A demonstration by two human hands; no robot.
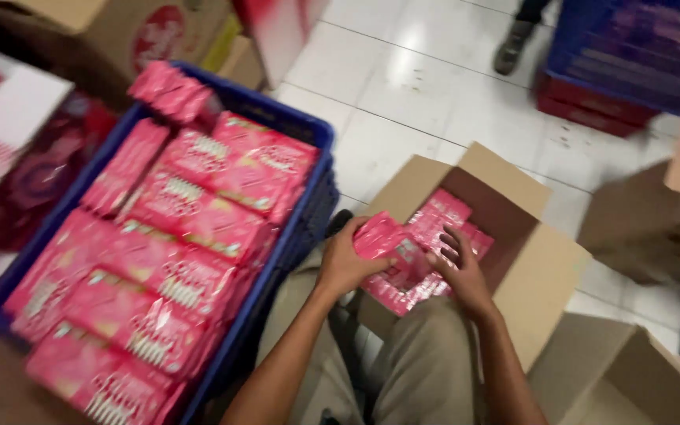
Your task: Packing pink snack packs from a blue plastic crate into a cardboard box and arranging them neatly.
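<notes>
- Head view: the left hand (pixel 345 264) and the right hand (pixel 460 271) are both on a stack of pink packets (pixel 403 260).
- The stack sits at the mouth of an open cardboard box (pixel 533 260), in the middle of the scene, just past the person's knees.
- The left hand is curled shut around the left end of the stack. The right hand lies on top with its fingers spread, pressing down but not wrapped around.
- The packets look thin, light and a bit bendy, like soft wrapped pouches. The wrap looks shiny, so they may slide on each other.
- A loose stack like this could fan out and slip, I think. It is best held from both ends, squeezed together, with one hand under or on top.
- To the left is a blue crate (pixel 293 228) full of the same pink packs (pixel 159 260).
- More boxes stand on the white tiled floor (pixel 403 86) at the right.
</notes>
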